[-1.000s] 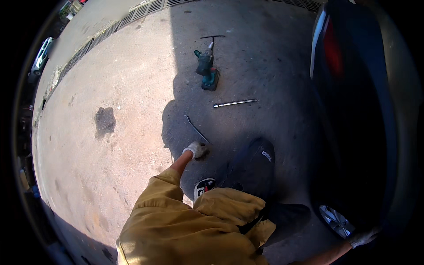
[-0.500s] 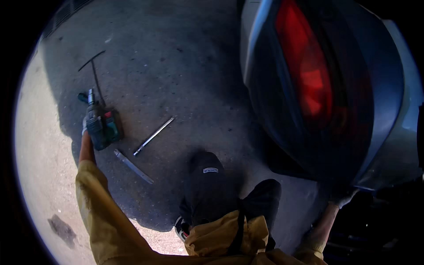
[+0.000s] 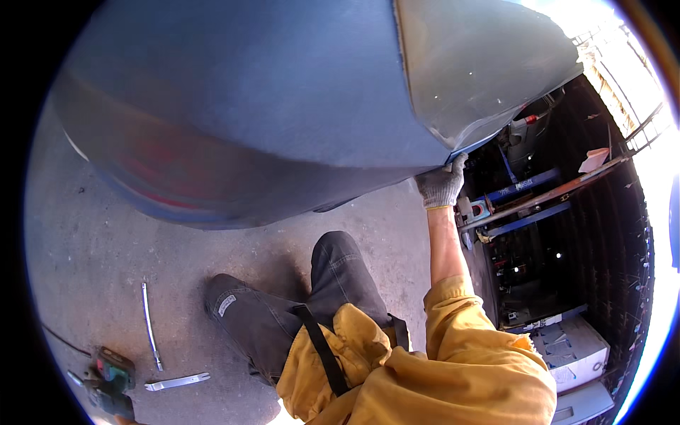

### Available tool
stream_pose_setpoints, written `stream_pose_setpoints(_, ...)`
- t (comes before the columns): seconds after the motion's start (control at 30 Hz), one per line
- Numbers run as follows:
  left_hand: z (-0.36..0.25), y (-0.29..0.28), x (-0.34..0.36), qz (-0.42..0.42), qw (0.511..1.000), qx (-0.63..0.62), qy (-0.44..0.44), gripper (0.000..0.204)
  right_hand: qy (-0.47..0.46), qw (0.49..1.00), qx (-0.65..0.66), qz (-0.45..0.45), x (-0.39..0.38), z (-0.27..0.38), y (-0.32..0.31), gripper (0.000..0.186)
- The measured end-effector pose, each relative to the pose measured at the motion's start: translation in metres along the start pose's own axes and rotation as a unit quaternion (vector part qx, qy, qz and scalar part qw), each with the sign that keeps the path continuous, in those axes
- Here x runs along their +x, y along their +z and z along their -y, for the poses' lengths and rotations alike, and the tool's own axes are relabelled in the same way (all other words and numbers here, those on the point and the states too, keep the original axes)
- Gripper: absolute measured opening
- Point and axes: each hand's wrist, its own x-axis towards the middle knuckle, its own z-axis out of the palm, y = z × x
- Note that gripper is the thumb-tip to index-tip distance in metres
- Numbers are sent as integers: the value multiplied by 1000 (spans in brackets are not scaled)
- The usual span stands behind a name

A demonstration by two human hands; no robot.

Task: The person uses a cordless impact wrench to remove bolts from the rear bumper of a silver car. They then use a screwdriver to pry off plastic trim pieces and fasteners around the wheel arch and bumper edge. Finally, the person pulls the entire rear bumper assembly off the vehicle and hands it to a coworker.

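The vehicle body [image 3: 248, 99] stands beyond the dark trousers [image 3: 273, 329], its long axis running crosswise to them and its rounded lower edge turned toward the knees. Its main panel is smooth and blue-grey, darkening toward the lower edge; a blurred red patch [image 3: 166, 185] marks the part beyond and to the left of the trousers, while a narrow seam [image 3: 406, 64], beyond and to their right, divides it from a paler grey panel [image 3: 489, 71]. The right hand [image 3: 440, 185], in a grey knitted glove, lies beyond and to the right of the trousers, touching the lower edge near the seam; one digit points upward, the others are largely concealed, and whether they clasp the edge cannot be told. The cordless driver [image 3: 106, 389] is to the left of the trousers and nearer the wearer than the knees. Its body axis slants, the nose with its metal socket [image 3: 74, 377] pointing leftward away from the trousers and slightly toward the vehicle; the housing is dark green and black, the battery [image 3: 117, 365] teal with a red accent. Bare skin shows beside the driver's rear; the left hand is hidden or cut off, so its fingers cannot be judged. Between driver and trousers lie a slender silver bar [image 3: 149, 326], directed toward the vehicle, and a flat silver pry bar [image 3: 177, 382], roughly crosswise, its right end toward the trousers.
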Motion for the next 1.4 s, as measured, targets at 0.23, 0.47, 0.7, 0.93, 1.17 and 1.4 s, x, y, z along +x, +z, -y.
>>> stream_pose_setpoints(0.23,8,-35,-35,-87,975,-86,185,45,2,998,52,19,-7,-3,-7,55)
stream_pose_setpoints(0.47,-81,-54,-134,-219,904,-105,-352,43,-21,996,82,26,12,-18,-10,53)
stream_pose_setpoints(0.7,-186,-100,-198,-373,864,-200,-274,50,22,996,85,-17,7,-20,-8,71)
stream_pose_setpoints(0.93,-343,-107,-288,-347,797,-453,-198,41,-13,992,124,15,8,-28,-26,77)
stream_pose_setpoints(1.17,-559,-73,-352,-59,859,-509,20,37,-79,993,-63,-54,-14,-58,1,70)
stream_pose_setpoints(1.4,-771,-65,-370,71,788,-539,291,35,65,953,-99,278,-130,-96,-106,39)
